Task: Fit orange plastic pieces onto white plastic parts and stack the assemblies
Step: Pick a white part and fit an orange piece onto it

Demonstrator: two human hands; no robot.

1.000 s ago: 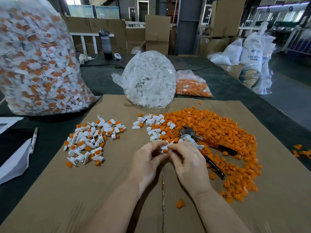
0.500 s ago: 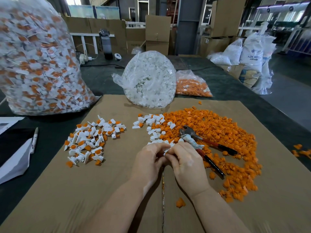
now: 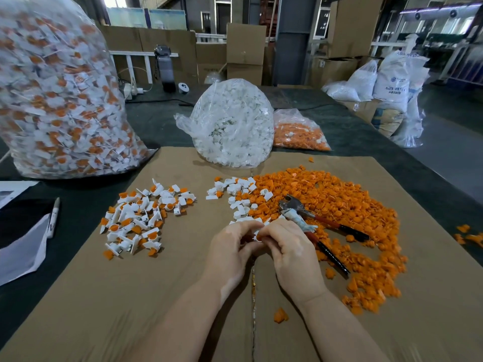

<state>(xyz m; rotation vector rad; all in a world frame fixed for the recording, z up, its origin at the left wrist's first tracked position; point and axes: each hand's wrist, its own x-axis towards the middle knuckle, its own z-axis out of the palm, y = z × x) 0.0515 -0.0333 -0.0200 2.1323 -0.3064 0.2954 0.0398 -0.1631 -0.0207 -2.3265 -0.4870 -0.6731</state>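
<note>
From the head camera, the left hand (image 3: 232,246) and right hand (image 3: 290,250) pinched one small white part (image 3: 257,237) together, mostly hidden by fingers (any orange piece couldn't be made out). A second earlier, orange showed between the fingertips.

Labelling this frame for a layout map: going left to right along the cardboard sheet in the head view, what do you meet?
Pile of finished assemblies → left hand → right hand → pliers → orange pieces heap.

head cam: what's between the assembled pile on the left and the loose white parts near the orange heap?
Only bare cardboard separates the assembled pile from the loose white parts, in the head view.
</note>
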